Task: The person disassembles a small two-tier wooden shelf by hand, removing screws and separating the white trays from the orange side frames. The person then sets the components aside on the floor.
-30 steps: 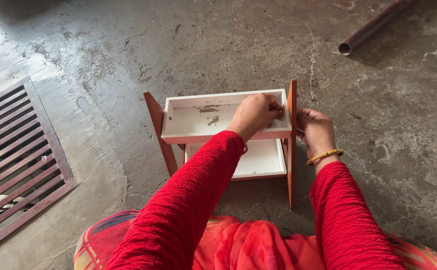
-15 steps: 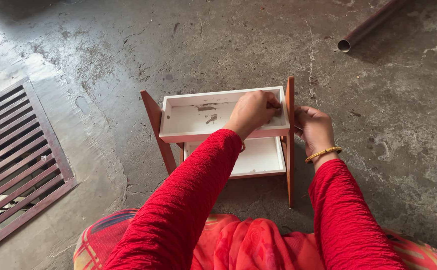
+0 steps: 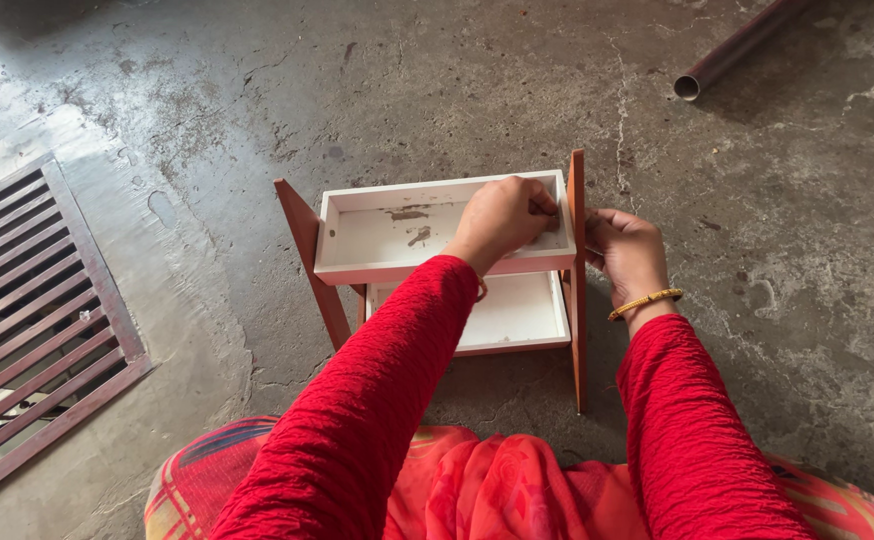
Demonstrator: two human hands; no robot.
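We've got one view only: head cam, worn by the person, looking steeply down and a bit fwd over both red-sleeved arms. It sits close, approx. arm's reach from the small two-tier rack with white trays and brown wooden side panels point(image 3: 444, 262), which lands near centre frame. Bare grey cracked concrete floor point(image 3: 457, 90) fills the bkgd; slatted metal drain grate point(image 3: 32, 320) at left edge, rusty metal pipe point(image 3: 732, 50) top right. No 2nd view, so no overlap.

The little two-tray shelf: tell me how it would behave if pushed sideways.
The shelf probably slides rather than rolls, since its flat brown side boards stand on rough concrete floor. It looks stiff and light. It may wobble: both hands, left hand and right hand, are at one joint.
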